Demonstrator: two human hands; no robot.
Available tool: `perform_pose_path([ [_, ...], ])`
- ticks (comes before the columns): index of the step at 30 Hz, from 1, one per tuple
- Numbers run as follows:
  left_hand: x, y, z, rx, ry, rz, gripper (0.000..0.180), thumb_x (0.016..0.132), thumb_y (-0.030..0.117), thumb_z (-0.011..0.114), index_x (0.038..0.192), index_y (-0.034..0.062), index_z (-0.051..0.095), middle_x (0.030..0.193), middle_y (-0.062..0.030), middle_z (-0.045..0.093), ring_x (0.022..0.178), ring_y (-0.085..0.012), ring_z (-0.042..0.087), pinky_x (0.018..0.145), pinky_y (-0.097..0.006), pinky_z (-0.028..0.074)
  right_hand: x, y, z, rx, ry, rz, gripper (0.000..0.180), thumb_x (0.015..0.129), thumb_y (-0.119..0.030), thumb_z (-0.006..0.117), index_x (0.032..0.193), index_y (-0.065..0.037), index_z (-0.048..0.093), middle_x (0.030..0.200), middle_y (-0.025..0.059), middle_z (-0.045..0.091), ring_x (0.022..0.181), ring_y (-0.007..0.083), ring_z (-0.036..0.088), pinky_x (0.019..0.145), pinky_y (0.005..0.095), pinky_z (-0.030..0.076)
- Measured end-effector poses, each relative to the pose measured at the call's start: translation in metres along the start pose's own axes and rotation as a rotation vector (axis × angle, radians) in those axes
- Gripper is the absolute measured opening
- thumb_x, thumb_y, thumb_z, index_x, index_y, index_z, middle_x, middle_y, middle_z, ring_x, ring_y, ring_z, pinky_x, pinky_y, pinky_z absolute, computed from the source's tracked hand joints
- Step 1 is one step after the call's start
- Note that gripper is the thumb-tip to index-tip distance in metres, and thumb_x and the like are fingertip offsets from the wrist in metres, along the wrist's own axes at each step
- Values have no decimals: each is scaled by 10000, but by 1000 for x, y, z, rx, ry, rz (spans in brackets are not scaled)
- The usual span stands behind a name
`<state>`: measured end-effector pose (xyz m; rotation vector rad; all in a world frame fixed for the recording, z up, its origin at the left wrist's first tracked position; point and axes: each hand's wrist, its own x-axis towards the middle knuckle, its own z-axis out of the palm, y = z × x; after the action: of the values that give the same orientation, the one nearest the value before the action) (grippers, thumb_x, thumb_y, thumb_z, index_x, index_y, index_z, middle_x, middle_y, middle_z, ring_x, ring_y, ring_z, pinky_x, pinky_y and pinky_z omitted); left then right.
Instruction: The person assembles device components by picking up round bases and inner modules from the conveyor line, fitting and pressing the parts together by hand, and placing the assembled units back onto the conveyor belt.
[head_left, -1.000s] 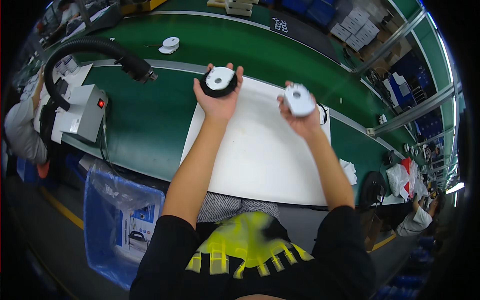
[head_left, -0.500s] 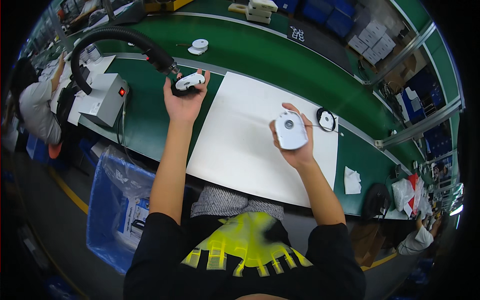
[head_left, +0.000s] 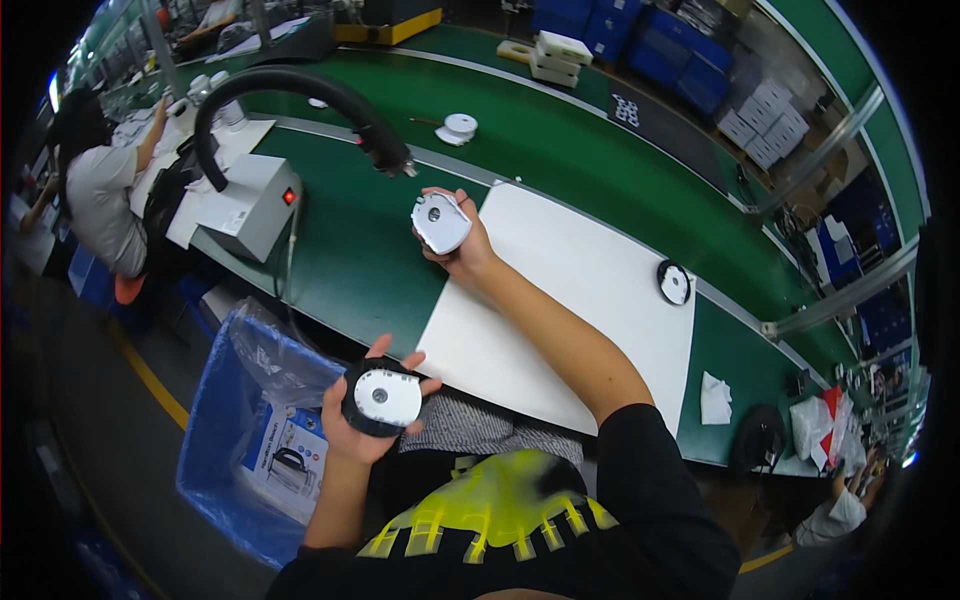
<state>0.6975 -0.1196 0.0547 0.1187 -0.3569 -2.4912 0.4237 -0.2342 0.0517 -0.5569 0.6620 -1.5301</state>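
Observation:
Low over the front edge of the bench, my left hand (head_left: 348, 438) holds a round part with a black casing and a white plate (head_left: 392, 397) set in it. Its fingers curve up around the casing, tips spread apart. My right hand (head_left: 474, 248) reaches across to the left and grips a white rounded plastic piece (head_left: 441, 224) with a small round centre. That piece is just below the metal nozzle (head_left: 408, 170) of a black flexible hose, apart from it. Another black ring with a white plate (head_left: 673, 284) lies at the right of the white sheet (head_left: 560, 290).
A grey box (head_left: 250, 210) with a lit red switch carries the hose at the left. A lined blue bin (head_left: 215, 420) stands below the bench. White round parts (head_left: 458, 128) lie farther back, and a white cloth (head_left: 715, 398) at right. A co-worker (head_left: 105, 190) sits at far left.
My left hand has come from under the nozzle down to the bench's front edge with its black-and-white part. My right hand has carried the white piece leftward, up near the nozzle.

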Motion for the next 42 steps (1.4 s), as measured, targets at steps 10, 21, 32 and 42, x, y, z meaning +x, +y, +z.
perform_pose_path([
  [10, -40, 17, -25, -198, 158, 178, 715, 927, 573, 476, 1493, 164, 326, 1420, -315, 416, 1363, -524, 350, 921, -721, 458, 17, 9, 20, 114, -20, -41, 509, 1019, -471, 275, 1383, -181, 483, 856, 134, 555, 618, 180, 452, 498, 286, 351],
  [21, 75, 41, 13, -141, 111, 197, 542, 972, 585, 426, 1366, 226, 522, 1368, -257, 476, 1291, -457, 436, 1068, -683, 313, -8, -18, -21, 247, -70, 34, 512, 1029, -498, 230, 1262, -166, 543, 834, 141, 541, 534, 157, 393, 456, 266, 305],
  [32, 253, 9, 9, -219, 201, 88, 588, 993, 555, 307, 1253, 82, 540, 1326, -300, 441, 1278, -465, 410, 1076, -635, 362, -227, -79, 10, 149, -146, -338, 534, 1016, -526, 268, 1344, -145, 450, 902, 136, 625, 677, 171, 538, 592, 296, 437],
  [42, 165, -131, 108, 256, -267, -240, 674, 995, 560, 237, 1435, 78, 404, 1230, -255, 602, 1155, -397, 601, 902, -515, 537, -286, -79, 0, -986, 396, -1163, 572, 974, -557, 423, 1221, -49, 507, 922, 134, 601, 721, 215, 603, 639, 327, 490],
])
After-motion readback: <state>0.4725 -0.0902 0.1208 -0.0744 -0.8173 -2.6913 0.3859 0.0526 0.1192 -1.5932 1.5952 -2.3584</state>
